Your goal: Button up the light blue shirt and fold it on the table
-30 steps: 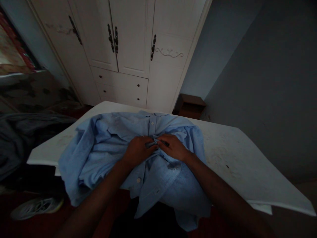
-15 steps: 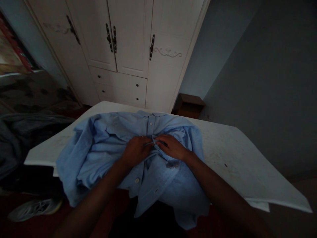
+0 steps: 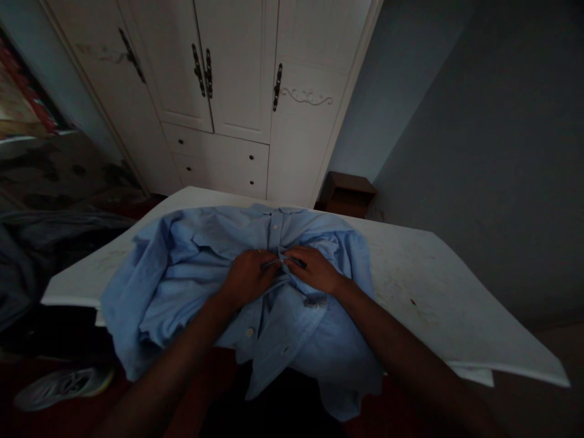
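A light blue button-up shirt (image 3: 182, 292) lies front up across a white-covered table (image 3: 410, 286), its lower edge hanging over the near side. At the middle of its front, my left hand (image 3: 250, 275) pinches one side of the placket. My right hand (image 3: 310, 267) grips the cloth just opposite, the fingertips of both hands nearly meeting. Bunched fabric hides the button between them. One white button (image 3: 275, 227) shows near the collar, and another button (image 3: 249, 332) lower down, where the front edges lie apart.
Behind the table stands a white wardrobe (image 3: 237, 73) with dark handles. A small brown cabinet (image 3: 349, 191) sits by the wall at the back right. Dark cloth (image 3: 27, 261) is heaped at the left, and a grey shoe (image 3: 64, 387) lies on the red floor below it.
The view has shifted very slightly. Both hands stay at the same place on the shirt front, with only small finger movement at the placket.
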### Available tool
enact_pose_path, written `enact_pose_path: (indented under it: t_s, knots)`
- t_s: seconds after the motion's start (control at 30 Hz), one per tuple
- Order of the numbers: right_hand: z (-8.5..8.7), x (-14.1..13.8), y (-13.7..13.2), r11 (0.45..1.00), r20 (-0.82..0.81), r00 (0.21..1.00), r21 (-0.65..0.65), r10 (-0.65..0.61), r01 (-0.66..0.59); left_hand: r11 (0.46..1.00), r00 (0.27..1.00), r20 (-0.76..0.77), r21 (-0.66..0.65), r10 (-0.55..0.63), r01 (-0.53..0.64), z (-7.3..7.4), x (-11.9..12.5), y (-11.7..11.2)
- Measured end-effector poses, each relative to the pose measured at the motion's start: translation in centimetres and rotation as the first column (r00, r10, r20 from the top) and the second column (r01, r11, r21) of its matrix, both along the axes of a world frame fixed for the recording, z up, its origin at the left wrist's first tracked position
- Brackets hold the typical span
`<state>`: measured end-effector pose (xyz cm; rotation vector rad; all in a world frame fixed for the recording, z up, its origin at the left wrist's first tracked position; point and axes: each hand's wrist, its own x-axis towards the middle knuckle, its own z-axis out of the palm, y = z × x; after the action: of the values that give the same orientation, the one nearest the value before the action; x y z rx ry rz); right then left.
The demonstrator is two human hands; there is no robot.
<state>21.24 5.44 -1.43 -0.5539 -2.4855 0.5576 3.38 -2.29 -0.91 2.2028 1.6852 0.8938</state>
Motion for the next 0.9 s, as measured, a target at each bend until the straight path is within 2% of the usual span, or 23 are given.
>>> enact_pose_path:
  t_s: [0.2,0.43,0.57,0.7,0.9]
  knots:
    - [0.12,-0.09,-0.13,0.999,-0.067,0.997,-0.028,-0.028,0.026,0.996,0.991,-0.123,0.074,0.051,-0.042,-0.09,0.25,-0.03]
    - [0.04,-0.16,-0.06,0.994,-0.142,0.99,-0.113,-0.011,-0.005,0.996,0.999,-0.045,0.09,0.011,-0.007,-0.38,0.05,0.12]
    - [-0.1,-0.49,-0.13,0.99,-0.158,0.983,-0.124,-0.091,0.072,0.998,0.999,0.042,0.067,0.002,-0.005,-0.27,-0.03,0.1]
    - [-0.13,-0.82,-0.26,0.976,-0.168,0.968,-0.149,-0.186,0.162,0.999,0.998,0.063,0.047,0.019,-0.022,-0.03,-0.01,0.06]
    - [-0.09,-0.85,-0.2,0.931,-0.175,0.947,-0.3,-0.269,0.209,0.997,0.997,0.043,-0.034,0.071,-0.07,0.13,0.02,0.06]
